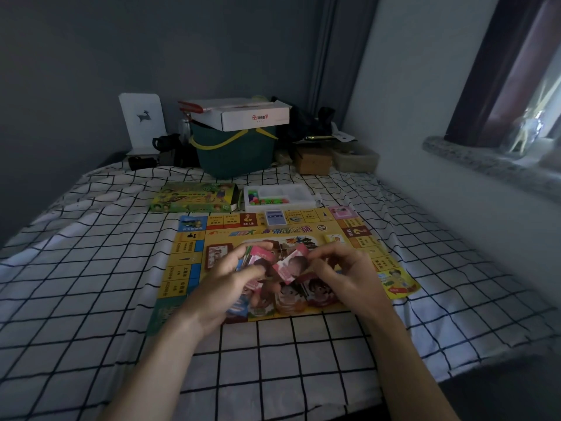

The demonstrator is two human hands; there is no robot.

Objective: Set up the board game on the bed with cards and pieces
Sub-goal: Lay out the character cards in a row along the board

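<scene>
- The yellow printed game board (306,229) lies flat on the white black-gridded bedsheet (91,268), centre of frame.
- The left hand (224,281) grips a fanned bunch of pink-backed cards (258,256) over the board's middle.
- The right hand (343,271) pinches one pink card (288,267) by its edge.
- Above the board sit the green game box (194,197) and the white tray of coloured pieces (279,197).

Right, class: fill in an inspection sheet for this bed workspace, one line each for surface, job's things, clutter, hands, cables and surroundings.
Surface: bed sheet, white with black grid, wrinkled.
Job's things: game board flat on sheet; blue card deck on its far edge; game box and white piece tray beyond it.
Clutter: green basket with a white carton on top, brown box.
Hands: left hand holds pink cards; right hand pinches one pink card.
Cables: nothing seen.
Surroundings: grey wall, window ledge at right.
</scene>
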